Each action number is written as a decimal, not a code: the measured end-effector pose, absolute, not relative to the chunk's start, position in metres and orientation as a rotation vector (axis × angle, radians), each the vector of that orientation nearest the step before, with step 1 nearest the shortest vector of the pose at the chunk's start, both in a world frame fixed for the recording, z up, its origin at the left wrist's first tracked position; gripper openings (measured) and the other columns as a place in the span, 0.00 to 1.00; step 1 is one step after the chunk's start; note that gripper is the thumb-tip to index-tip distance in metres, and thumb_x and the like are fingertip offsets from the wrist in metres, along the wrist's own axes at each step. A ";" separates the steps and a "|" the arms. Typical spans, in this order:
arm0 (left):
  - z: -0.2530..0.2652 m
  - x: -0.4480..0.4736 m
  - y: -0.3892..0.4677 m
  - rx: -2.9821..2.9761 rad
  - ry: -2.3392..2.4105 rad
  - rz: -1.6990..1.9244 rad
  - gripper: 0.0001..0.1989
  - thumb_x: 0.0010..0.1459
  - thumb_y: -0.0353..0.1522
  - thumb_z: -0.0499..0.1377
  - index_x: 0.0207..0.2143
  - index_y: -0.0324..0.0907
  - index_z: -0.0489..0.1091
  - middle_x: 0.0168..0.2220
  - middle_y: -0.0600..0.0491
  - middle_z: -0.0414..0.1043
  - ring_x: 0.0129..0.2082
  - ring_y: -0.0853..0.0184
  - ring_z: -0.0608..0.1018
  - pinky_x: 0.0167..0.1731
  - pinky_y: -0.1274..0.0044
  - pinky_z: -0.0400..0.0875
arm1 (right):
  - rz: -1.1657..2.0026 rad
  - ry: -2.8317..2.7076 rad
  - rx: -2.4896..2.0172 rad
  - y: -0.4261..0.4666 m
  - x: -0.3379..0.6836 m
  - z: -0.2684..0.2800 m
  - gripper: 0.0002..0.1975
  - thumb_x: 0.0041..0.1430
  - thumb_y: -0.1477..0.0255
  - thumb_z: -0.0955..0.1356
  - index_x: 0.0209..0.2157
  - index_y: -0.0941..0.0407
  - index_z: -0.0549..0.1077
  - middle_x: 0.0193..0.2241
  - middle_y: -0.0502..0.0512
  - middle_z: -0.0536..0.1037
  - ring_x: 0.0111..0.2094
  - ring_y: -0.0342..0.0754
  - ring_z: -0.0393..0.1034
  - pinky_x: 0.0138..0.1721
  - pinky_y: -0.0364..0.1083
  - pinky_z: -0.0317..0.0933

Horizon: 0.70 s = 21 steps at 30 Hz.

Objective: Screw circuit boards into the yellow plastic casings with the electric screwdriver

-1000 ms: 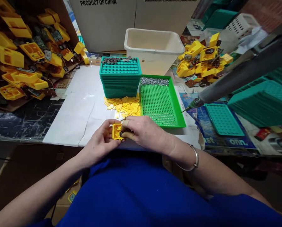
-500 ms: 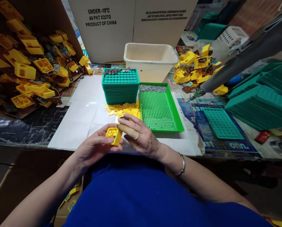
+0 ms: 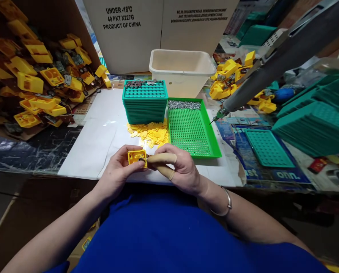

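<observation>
My left hand (image 3: 116, 169) grips a small yellow plastic housing (image 3: 133, 156), its thumb across the front edge. The open side of the housing faces up toward me, and small dark and metallic parts show inside. My right hand (image 3: 186, 171) is closed in a pinch at the housing's right edge, with tan finger covers on two fingers. Whatever lies between those fingertips is hidden. Just beyond my hands, loose flat yellow pieces (image 3: 150, 134) lie in front of a stack of teal trays (image 3: 145, 108), topped with small round dark metal discs (image 3: 137, 84).
A green perforated tray (image 3: 190, 131) holds small silvery parts at its far end. Behind it stands a cream bin (image 3: 183, 81). A grey powered screwdriver (image 3: 243, 87) slants in from the upper right. Yellow housings (image 3: 29, 84) fill a carton at left; teal trays (image 3: 314, 121) lean at right.
The housing has turned so its open side faces me. My right hand has gone from spread fingers to a pinch at its edge. The screwdriver appears further left.
</observation>
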<state>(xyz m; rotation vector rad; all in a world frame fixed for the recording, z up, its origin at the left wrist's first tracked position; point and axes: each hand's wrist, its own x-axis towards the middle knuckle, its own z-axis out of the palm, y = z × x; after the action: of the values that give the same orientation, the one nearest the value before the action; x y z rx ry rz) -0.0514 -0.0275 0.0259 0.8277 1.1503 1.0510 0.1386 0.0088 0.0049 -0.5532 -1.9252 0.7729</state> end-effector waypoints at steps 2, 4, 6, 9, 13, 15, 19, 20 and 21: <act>0.026 -0.048 -0.025 0.751 1.116 1.060 0.18 0.48 0.29 0.68 0.42 0.44 0.71 0.34 0.56 0.77 0.31 0.70 0.78 0.34 0.79 0.73 | 0.888 -1.866 -0.579 0.004 0.134 0.004 0.06 0.62 0.75 0.68 0.40 0.56 0.77 0.33 0.53 0.75 0.34 0.40 0.73 0.37 0.41 0.71; 0.028 -0.046 -0.022 0.686 1.078 1.057 0.18 0.48 0.30 0.66 0.43 0.42 0.71 0.35 0.53 0.78 0.33 0.68 0.78 0.33 0.78 0.72 | 0.910 -1.865 -0.588 0.000 0.131 0.002 0.07 0.62 0.75 0.67 0.41 0.57 0.77 0.34 0.53 0.76 0.36 0.41 0.73 0.39 0.42 0.71; 0.028 -0.044 -0.019 0.657 1.078 1.062 0.17 0.48 0.32 0.66 0.43 0.41 0.71 0.35 0.52 0.78 0.33 0.66 0.78 0.33 0.78 0.71 | 0.896 -1.892 -0.581 -0.004 0.129 0.000 0.08 0.63 0.75 0.67 0.42 0.56 0.77 0.35 0.54 0.76 0.37 0.41 0.73 0.41 0.43 0.72; 0.027 -0.044 -0.017 0.675 1.113 1.058 0.19 0.47 0.32 0.69 0.42 0.42 0.69 0.31 0.54 0.77 0.30 0.69 0.77 0.31 0.79 0.70 | 0.933 -1.907 -0.556 -0.006 0.131 -0.001 0.11 0.62 0.76 0.66 0.45 0.57 0.75 0.37 0.55 0.76 0.38 0.42 0.73 0.43 0.45 0.72; 0.023 -0.046 -0.019 0.708 1.096 1.065 0.19 0.49 0.32 0.68 0.43 0.43 0.68 0.33 0.54 0.78 0.31 0.69 0.77 0.34 0.77 0.70 | 1.028 -1.965 -0.514 -0.003 0.135 -0.007 0.21 0.58 0.81 0.65 0.53 0.56 0.71 0.43 0.57 0.75 0.43 0.44 0.72 0.45 0.46 0.72; 0.020 -0.047 -0.022 0.743 1.079 1.074 0.18 0.51 0.32 0.67 0.44 0.44 0.69 0.35 0.53 0.79 0.33 0.68 0.78 0.37 0.76 0.70 | 0.958 -2.001 -0.513 -0.002 0.136 -0.010 0.21 0.59 0.82 0.64 0.53 0.56 0.71 0.42 0.56 0.75 0.43 0.42 0.72 0.45 0.44 0.71; 0.014 -0.047 -0.027 0.865 1.137 1.067 0.15 0.54 0.33 0.66 0.45 0.44 0.72 0.36 0.55 0.77 0.34 0.68 0.76 0.37 0.77 0.70 | 0.723 -2.067 -0.623 0.001 0.135 -0.006 0.11 0.64 0.77 0.64 0.44 0.56 0.76 0.35 0.54 0.73 0.37 0.41 0.70 0.40 0.42 0.70; 0.013 -0.047 -0.027 0.883 1.153 1.060 0.15 0.54 0.33 0.66 0.45 0.44 0.72 0.35 0.55 0.76 0.34 0.68 0.76 0.36 0.78 0.70 | 0.700 -2.097 -0.660 0.001 0.134 -0.003 0.10 0.64 0.76 0.64 0.42 0.56 0.76 0.35 0.55 0.72 0.37 0.42 0.70 0.39 0.42 0.70; 0.012 -0.047 -0.028 0.888 1.154 1.047 0.15 0.53 0.32 0.66 0.44 0.44 0.73 0.35 0.55 0.76 0.33 0.68 0.76 0.36 0.78 0.70 | 0.696 -2.128 -0.694 0.002 0.133 -0.001 0.09 0.65 0.76 0.64 0.41 0.57 0.76 0.35 0.55 0.72 0.38 0.42 0.70 0.40 0.43 0.70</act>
<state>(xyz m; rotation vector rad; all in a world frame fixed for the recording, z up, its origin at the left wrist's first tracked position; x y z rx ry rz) -0.0469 -0.0276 0.0119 0.8875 1.1540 1.0468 0.1334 0.0019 -0.0010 -0.6942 -2.1281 0.6957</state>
